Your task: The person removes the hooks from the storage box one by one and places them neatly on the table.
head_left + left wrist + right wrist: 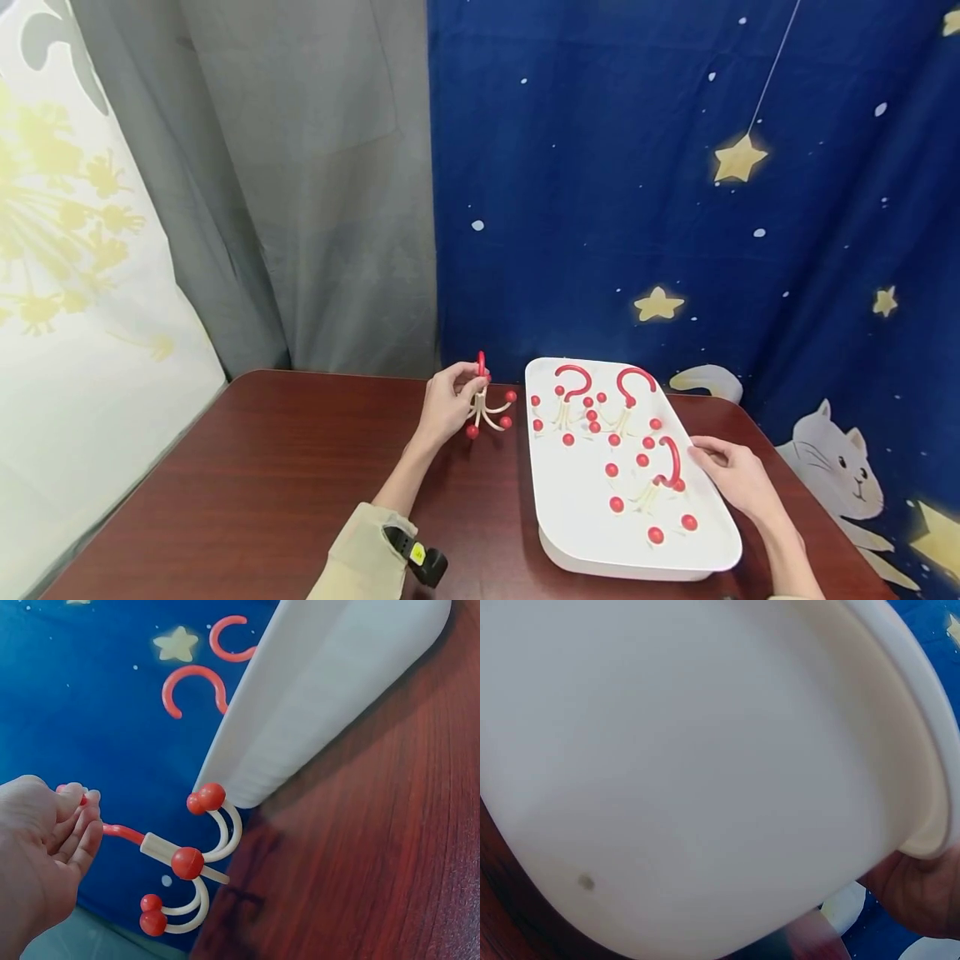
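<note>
My left hand [447,406] pinches the red hooked handle of a massager [165,851], whose cream prongs end in red balls. It hangs over the table, prongs downward, just left of a white container [577,500]. Three similar massagers, two farther back [576,381] [636,377] and one nearer [671,458], are in the container, red hooks up. My right hand [738,479] holds the container's right rim; in the right wrist view part of the hand [922,896] shows beneath the rim, its fingertips hidden.
A dark red-brown wooden table [300,475] lies under everything, with a rounded far left corner. Behind it hang a grey curtain [330,208] and a blue curtain [570,167] with stars and a cat. The container's white side wall [315,697] rises close to the held massager.
</note>
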A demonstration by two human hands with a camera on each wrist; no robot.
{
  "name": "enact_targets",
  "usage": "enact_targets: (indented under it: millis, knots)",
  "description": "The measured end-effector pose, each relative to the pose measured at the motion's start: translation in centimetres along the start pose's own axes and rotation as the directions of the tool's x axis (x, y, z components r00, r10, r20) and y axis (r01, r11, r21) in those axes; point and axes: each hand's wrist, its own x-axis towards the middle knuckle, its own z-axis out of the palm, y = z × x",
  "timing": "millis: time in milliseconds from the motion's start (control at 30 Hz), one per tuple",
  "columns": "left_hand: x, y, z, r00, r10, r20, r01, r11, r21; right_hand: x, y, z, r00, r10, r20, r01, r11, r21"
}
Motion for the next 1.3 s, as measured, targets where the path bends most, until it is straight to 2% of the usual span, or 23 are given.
enact_targets:
  millis: [267, 400, 567, 833, 1067, 1300]
  knots:
    - [-0.2, -1.7, 0.0, 1.0, -0.004, -0.019, 0.005, 0.998, 0.068, 0.2, -0.1, 0.0, 1.0, 0.001, 0.009, -0.001, 1.0, -0.017]
    - [-0.3, -2.3, 0.0, 1.0, -0.004, -0.017, 0.004, 0.999, 0.05, 0.2, 0.0, 0.0, 1.0, 0.004, 0.009, -0.004, 1.0, -0.016]
    - [-0.4, -2.2, 0.1, 1.0, -0.009, -0.011, 0.009, 0.999, 0.031, 0.1, 0.1, 0.0, 1.0, 0.003, 0.006, -0.003, 1.0, -0.014]
    - [-0.6, -1.8, -0.3, 0.999, -0.043, -0.012, 0.044, 0.996, 0.078, 0.2, 0.1, 0.2, 1.0, -0.002, 0.001, 0.002, 1.0, -0.003]
    - [-0.5, -1.8, -0.7, 0.994, -0.109, -0.008, 0.11, 0.993, 0.052, 0.1, 0.0, 0.1, 1.0, -0.011, 0.001, 0.011, 1.0, 0.006]
    - [-0.6, -1.3, -1.1, 0.994, -0.099, -0.036, 0.101, 0.993, 0.054, -0.1, 0.0, 0.0, 1.0, -0.017, -0.01, 0.017, 1.0, -0.014]
